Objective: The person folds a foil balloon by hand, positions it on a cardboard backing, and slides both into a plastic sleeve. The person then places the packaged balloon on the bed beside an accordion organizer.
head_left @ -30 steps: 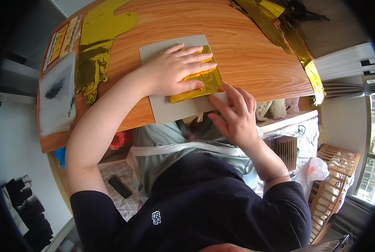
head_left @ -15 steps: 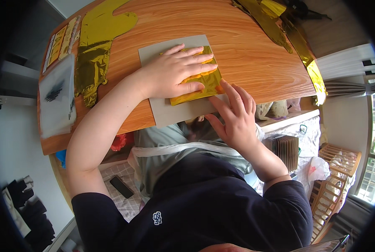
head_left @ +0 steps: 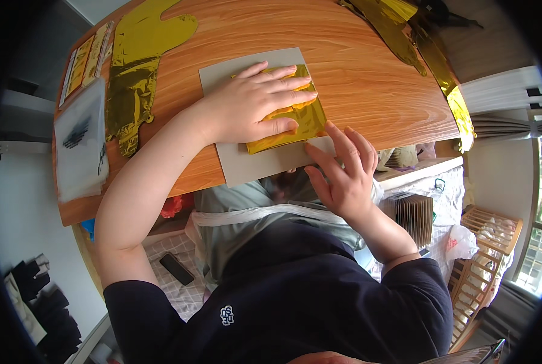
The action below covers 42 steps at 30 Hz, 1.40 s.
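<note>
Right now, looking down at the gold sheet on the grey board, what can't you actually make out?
- Head view: the middle of the folded gold foil sheet lies under the left hand, so its creases there are hidden.
- The near edge of the grey board is partly covered by the right hand.
- The gold foil strip at the far right is bent by the fisheye rim, so its shape is unclear.
- The marks on the clear plastic sleeve are too small to tell.

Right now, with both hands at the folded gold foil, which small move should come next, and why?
Probably slide the right hand fingertips along the near edge of the folded gold foil to press the crease. The left hand already lies flat on the foil and pins it to the grey board, while the right fingertips sit at its near right corner.
</note>
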Available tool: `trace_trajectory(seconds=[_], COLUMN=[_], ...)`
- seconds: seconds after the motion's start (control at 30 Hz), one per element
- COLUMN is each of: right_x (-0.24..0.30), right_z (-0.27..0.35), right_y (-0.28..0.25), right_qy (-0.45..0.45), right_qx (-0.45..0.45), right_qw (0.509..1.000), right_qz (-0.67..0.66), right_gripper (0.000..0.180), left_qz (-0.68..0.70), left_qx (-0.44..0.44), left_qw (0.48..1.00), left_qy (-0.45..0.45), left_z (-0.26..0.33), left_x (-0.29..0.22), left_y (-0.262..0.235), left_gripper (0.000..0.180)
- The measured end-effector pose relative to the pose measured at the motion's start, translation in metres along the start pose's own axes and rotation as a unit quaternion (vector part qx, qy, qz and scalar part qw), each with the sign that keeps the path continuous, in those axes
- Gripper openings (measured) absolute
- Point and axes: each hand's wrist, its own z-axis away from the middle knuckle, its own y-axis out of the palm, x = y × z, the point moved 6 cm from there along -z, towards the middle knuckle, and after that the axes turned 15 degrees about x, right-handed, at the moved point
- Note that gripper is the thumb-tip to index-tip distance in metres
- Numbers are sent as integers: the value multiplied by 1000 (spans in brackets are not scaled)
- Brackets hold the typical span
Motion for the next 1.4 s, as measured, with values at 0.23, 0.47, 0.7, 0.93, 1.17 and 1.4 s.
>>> trace_trajectory(seconds=[0.23,0.47,0.7,0.93,1.17,1.4], right_x=[1,0,-6,-9,-1,2], right_z=[-3,-4,-8,-13,-11,-11], right_y=[5,10,11,10,8,-4], right_qy=[10,13,21,15,-8,-45], right_qx=[9,16,47,67,72,91], right_qw=[1000,1000,998,997,991,987], right_qz=[3,18,33,26,116,126], right_gripper=[43,43,45,50,55,59], left_qz=[1,14,18,8,0,0], left_qx=[0,5,9,6,9,9], left_qw=[1000,1000,1000,1000,1000,1000], left_qy=[1,0,0,-1,-5,-9], left_z=[0,0,-1,-3,-1,6], left_x=[0,1,2,1,-3,-5], left_y=[0,1,2,-4,-3,-5], left_gripper=[69,67,65,65,67,69])
